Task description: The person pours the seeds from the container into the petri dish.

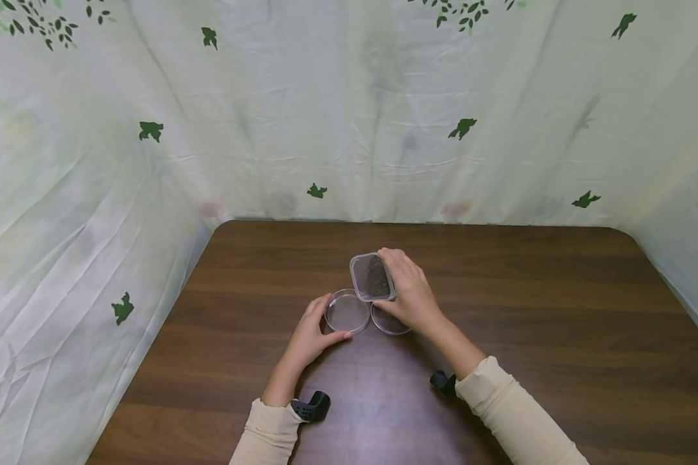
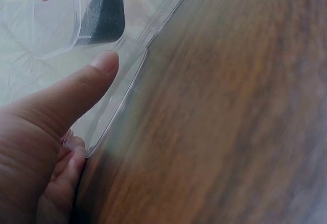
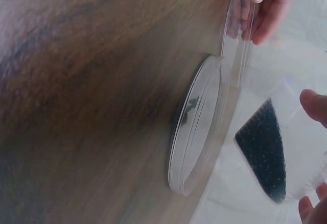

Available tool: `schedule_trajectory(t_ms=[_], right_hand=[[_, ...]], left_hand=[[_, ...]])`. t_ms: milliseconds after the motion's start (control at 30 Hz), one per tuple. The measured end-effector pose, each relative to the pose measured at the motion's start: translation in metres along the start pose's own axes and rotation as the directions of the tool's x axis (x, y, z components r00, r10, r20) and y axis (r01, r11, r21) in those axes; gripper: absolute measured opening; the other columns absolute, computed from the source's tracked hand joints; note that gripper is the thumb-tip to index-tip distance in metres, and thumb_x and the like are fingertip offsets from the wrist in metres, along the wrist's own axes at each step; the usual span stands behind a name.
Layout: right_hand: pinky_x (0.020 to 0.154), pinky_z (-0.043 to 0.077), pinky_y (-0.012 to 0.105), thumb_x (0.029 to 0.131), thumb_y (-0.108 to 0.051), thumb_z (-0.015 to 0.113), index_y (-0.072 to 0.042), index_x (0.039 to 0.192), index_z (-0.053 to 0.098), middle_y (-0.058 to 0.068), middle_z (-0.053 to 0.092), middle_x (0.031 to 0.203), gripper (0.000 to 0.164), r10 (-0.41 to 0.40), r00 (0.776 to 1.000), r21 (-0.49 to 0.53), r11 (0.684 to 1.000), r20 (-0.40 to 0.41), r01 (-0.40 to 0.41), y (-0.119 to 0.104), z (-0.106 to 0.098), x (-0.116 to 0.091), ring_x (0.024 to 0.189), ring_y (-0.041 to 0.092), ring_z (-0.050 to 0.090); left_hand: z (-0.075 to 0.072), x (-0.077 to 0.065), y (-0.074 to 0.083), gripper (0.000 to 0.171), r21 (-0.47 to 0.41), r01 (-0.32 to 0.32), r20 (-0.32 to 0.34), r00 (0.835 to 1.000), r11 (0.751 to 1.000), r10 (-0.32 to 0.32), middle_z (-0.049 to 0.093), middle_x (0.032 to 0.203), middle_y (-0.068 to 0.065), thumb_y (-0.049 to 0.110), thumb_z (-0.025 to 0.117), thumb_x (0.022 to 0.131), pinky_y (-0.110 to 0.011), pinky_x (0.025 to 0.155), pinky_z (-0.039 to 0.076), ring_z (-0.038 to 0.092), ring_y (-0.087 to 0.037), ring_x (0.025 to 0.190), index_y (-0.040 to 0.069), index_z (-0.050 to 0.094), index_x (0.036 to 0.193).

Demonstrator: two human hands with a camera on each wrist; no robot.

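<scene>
The right hand (image 1: 407, 287) holds a square clear tub (image 1: 360, 278) between thumb and fingers, tilted and off the counter (image 1: 256, 278). Dark, grainy stuff (image 1: 378, 278) lies in the tub, gathered toward one side. From the head view, the tub hides part of a round clear dish (image 1: 392, 321) that sits on the counter. This right-hand dish lies in front of the counter's back edge, a little left of that edge's middle and well apart from both back corners.

A second clear dish (image 1: 348, 314) lies beside it, toward the counter's left edge. The two rims touch or nearly touch; it is hard to tell which. The left hand (image 1: 311, 332) grips this left dish by its rim, spread fairly wide, with the thumb on the side away from the back edge and the fingers round the left side. The right wrist view shows the right-hand dish flat on the wood, with the tilted tub near it.

Both arms wear pale sleeves (image 1: 518, 413), and a black device (image 1: 312, 407) sits at each wrist. Behind the back edge hangs a light cloth (image 1: 302, 97) printed with green birds (image 1: 462, 128) and, higher up, leafy sprigs (image 1: 465, 14).
</scene>
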State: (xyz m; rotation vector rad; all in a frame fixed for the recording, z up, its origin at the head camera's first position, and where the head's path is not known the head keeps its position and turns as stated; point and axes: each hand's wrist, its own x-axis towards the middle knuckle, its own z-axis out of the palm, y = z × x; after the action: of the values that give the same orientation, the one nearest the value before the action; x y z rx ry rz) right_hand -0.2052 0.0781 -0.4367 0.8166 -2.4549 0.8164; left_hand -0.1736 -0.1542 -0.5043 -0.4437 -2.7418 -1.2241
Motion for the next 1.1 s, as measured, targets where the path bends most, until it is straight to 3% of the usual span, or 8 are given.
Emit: schedule_trajectory(t_ms=[400, 1100], right_hand=[[0.097, 0.028, 0.048, 0.056, -0.019, 0.086, -0.003, 0.136, 0.033, 0.013, 0.037, 0.136, 0.097, -0.099, 0.995, -0.081, 0.992, -0.008, 0.098, -0.0012, 0.0050, -0.0002, 0.125, 0.029, 0.030], [0.099, 0.027, 0.045, 0.059, -0.021, 0.084, -0.004, 0.137, 0.032, 0.012, 0.036, 0.137, 0.095, -0.184, 0.983, -0.153, 0.971, 0.021, 0.185, -0.0061, 0.0101, 0.0007, 0.124, 0.030, 0.030]], left_hand=[[-0.0014, -0.0004, 0.0011, 0.090, 0.003, 0.009, 0.011, 1.000, 1.000, -0.010, 0.039, 0.130, -0.021, 0.033, 0.080, 0.065, -0.045, 0.097, 0.031, 0.038, -0.032, 0.119, -0.003, 0.036, 0.134], [-0.0015, -0.0014, 0.0015, 0.090, -0.010, 0.013, 0.013, 1.000, 1.000, -0.013, 0.038, 0.131, -0.022, 0.032, 0.080, 0.065, -0.046, 0.097, 0.031, 0.037, -0.033, 0.120, -0.004, 0.035, 0.135]])
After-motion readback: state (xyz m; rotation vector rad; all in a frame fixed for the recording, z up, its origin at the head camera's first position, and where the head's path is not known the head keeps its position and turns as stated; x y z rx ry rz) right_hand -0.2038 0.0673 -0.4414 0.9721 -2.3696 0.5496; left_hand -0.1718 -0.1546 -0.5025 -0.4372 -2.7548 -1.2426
